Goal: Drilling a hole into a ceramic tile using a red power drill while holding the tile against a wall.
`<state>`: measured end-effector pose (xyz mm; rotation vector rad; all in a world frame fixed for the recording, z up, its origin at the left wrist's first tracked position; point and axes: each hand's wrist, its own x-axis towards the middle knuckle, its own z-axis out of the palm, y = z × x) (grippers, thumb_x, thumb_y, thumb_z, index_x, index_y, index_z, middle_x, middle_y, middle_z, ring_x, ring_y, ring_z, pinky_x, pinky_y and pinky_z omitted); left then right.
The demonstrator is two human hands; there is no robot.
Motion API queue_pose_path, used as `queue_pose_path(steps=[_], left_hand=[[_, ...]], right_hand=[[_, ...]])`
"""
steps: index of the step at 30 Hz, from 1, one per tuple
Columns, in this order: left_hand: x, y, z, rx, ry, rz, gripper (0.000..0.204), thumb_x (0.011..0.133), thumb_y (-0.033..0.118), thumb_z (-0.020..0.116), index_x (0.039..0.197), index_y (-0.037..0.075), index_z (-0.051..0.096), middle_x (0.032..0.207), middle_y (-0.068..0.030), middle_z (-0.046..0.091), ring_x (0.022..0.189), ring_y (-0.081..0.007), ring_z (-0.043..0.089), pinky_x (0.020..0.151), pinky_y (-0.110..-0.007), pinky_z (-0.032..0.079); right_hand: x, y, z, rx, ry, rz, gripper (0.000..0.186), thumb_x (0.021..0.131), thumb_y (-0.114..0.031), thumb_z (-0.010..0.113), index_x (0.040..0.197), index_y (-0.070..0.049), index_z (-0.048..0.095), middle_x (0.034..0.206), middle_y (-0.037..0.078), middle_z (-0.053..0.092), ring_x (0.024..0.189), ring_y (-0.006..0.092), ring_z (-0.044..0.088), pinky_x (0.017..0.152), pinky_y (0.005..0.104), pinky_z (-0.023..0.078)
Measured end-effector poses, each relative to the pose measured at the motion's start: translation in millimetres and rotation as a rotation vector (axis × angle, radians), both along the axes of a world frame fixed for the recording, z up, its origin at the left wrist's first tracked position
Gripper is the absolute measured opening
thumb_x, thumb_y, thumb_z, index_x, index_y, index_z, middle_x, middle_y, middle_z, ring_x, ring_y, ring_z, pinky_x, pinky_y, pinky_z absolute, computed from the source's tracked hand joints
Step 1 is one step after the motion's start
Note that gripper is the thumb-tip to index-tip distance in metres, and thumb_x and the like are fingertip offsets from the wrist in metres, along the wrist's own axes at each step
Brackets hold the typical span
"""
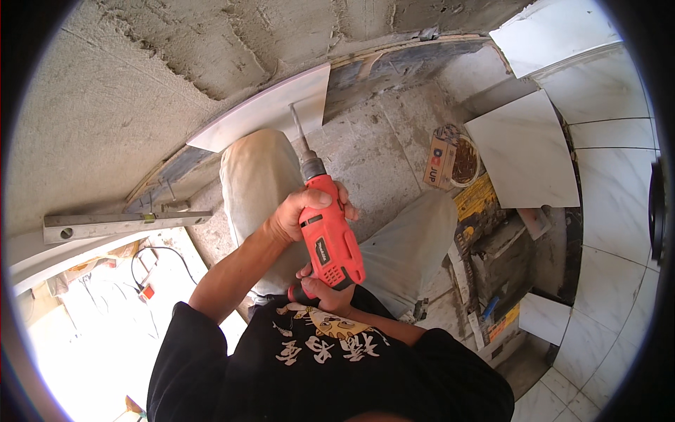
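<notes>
Rough grey mortar wall is rising ahead of you, with a white rectangular ceramic tile point(271, 109) leaning at its foot. You are chiselling at that tile: your left hand point(299, 214) is wrapping the red plastic power drill point(329, 235), your right hand point(323, 292) clasping its handle, bit tip touching the tile. Next, judge steady pressure.

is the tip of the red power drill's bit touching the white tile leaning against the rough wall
Touching. The head view shows the metal bit of the red power drill ending right on the face of the white tile, no gap visible.
</notes>
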<state>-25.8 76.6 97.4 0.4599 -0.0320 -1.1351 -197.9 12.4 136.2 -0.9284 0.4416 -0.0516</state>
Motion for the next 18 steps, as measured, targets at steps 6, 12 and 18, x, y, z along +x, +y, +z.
queue_pose_path(steps=[6, 12, 18], left_hand=[[-0.6, -3.7, 4.9, 0.031, -0.006, 0.02, 0.032, 0.08, 0.023, 0.064, 0.103, 0.002, 0.062, 0.096, -0.0174, 0.071, 0.109, -0.0338, 0.063, 0.105, -0.046, 0.044], [-0.2, -4.3, 2.9, 0.017, -0.004, 0.02, 0.029, 0.08, 0.021, 0.064, 0.102, 0.002, 0.063, 0.096, -0.0176, 0.071, 0.113, -0.0344, 0.062, 0.108, -0.046, 0.041], [0.9, -3.4, 1.4, 0.027, 0.012, 0.004, 0.028, 0.081, 0.021, 0.064, 0.102, 0.002, 0.063, 0.098, -0.0177, 0.071, 0.112, -0.0343, 0.062, 0.105, -0.045, 0.044]], right_hand=[[-2.1, 0.2, -6.2, 0.061, 0.009, -0.016, 0.012, 0.083, 0.007, 0.066, 0.093, 0.001, 0.065, 0.081, 0.002, 0.064, 0.063, 0.0064, 0.054, 0.058, 0.0228, 0.045], [-1.0, -0.9, -6.9, 0.08, 0.015, -0.034, 0.015, 0.081, 0.008, 0.064, 0.095, 0.002, 0.065, 0.083, 0.004, 0.065, 0.062, 0.0069, 0.054, 0.057, 0.0234, 0.046], [-0.8, -1.2, -6.2, 0.099, 0.081, -0.037, 0.021, 0.08, 0.007, 0.062, 0.1, 0.003, 0.065, 0.091, 0.007, 0.069, 0.066, 0.0086, 0.057, 0.062, 0.0244, 0.048]])
